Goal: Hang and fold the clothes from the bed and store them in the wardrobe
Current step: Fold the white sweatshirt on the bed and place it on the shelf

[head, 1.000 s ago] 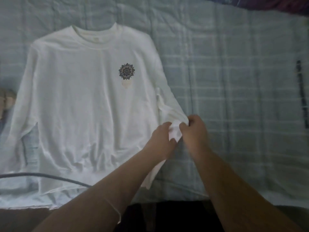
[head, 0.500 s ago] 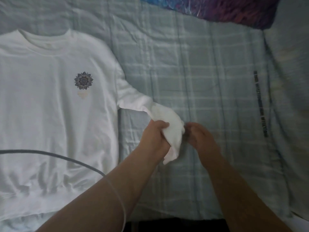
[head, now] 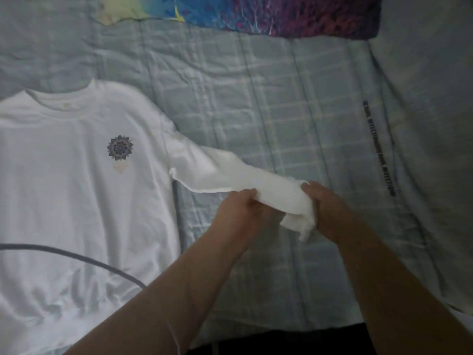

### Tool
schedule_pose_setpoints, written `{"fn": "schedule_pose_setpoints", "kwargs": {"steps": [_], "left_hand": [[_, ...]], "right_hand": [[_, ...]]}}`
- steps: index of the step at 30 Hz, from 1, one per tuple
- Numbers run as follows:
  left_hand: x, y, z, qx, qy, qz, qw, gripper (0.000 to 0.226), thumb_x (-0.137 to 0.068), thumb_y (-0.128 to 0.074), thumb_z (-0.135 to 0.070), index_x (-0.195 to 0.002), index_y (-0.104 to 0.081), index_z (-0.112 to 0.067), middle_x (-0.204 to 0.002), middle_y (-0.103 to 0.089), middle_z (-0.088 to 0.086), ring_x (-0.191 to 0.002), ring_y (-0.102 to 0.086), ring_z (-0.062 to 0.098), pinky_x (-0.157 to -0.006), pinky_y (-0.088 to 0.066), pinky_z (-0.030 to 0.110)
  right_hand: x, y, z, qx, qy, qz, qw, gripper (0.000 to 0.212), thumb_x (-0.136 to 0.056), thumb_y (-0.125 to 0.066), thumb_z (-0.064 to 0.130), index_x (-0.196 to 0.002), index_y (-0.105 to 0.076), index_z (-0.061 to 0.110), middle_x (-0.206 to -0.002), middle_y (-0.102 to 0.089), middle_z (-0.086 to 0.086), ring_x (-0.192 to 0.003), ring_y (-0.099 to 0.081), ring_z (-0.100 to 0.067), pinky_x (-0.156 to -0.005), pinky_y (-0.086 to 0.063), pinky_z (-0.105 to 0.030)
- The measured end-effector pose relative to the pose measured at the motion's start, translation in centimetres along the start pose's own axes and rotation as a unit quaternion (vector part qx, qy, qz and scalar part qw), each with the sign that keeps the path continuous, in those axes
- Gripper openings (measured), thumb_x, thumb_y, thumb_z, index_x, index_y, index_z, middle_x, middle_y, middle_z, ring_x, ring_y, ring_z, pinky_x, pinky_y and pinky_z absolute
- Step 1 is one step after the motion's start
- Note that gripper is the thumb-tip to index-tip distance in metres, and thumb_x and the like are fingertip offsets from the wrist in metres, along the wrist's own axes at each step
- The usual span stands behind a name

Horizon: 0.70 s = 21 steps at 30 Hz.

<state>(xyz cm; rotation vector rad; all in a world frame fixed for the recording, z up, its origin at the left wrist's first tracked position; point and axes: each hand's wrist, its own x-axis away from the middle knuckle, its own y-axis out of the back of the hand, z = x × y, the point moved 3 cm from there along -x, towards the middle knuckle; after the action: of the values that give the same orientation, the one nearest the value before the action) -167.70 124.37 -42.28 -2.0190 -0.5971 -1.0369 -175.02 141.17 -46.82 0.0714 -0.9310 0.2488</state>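
Observation:
A white long-sleeved sweatshirt (head: 76,190) with a small dark flower print on the chest lies face up on the left of the bed. Its right-hand sleeve (head: 230,172) stretches out sideways, lifted off the cover. My left hand (head: 240,213) grips the sleeve from below, near its end. My right hand (head: 325,208) holds the cuff end, which droops between the two hands.
The bed is covered by a pale blue checked quilt (head: 256,111). A colourful blue and purple garment (head: 268,14) lies at the far edge. A grey piece with a dark printed stripe (head: 381,149) covers the right side. A grey cable (head: 76,257) crosses the sweatshirt's lower part.
Both hands have drawn the sleeve out to the right, away from the sweatshirt's body. The sleeve went from bunched beside the hem to stretched sideways, and my right hand took hold of the cuff.

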Motion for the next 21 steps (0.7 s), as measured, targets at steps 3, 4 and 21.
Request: {"fn": "schedule_pose_setpoints", "kwargs": {"steps": [3, 4, 21], "left_hand": [[0.6, 0.5, 0.7, -0.088, 0.055, 0.020, 0.994, 0.022, -0.095, -0.044, -0.004, -0.108, -0.060, -0.009, -0.100, -0.065, 0.011, -0.082, -0.063, 0.025, -0.070, -0.050, 0.033], [0.6, 0.5, 0.9, -0.130, 0.064, 0.021, 0.989, 0.022, -0.095, -0.043, -0.004, -0.107, -0.061, -0.009, -0.102, -0.066, 0.012, -0.084, -0.063, 0.027, -0.071, -0.048, 0.032], [-10.1, -2.9, 2.4, -0.862, -0.266, 0.042, 0.430, 0.064, -0.097, -0.042, -0.034, -0.157, -0.020, -0.027, -0.166, -0.012, 0.008, -0.152, -0.002, 0.032, -0.122, -0.012, 0.047]], "right_hand": [[0.2, 3.2, 4.0, 0.137, 0.118, -0.050, 0.982, 0.010, -0.089, -0.068, 0.018, -0.087, -0.059, 0.019, -0.088, -0.063, -0.008, -0.083, -0.060, -0.023, -0.073, -0.049, -0.041], [0.2, 4.0, 4.9, 0.178, 0.137, -0.054, 0.973, 0.016, -0.087, -0.071, 0.016, -0.084, -0.056, 0.020, -0.087, -0.061, -0.008, -0.078, -0.059, -0.023, -0.069, -0.050, -0.040], [-2.5, 10.2, 2.8, 0.407, 0.259, -0.364, 0.797, 0.047, -0.086, -0.067, 0.020, -0.126, -0.055, -0.002, -0.123, -0.057, -0.025, -0.116, -0.052, -0.039, -0.099, -0.040, -0.042]]}}
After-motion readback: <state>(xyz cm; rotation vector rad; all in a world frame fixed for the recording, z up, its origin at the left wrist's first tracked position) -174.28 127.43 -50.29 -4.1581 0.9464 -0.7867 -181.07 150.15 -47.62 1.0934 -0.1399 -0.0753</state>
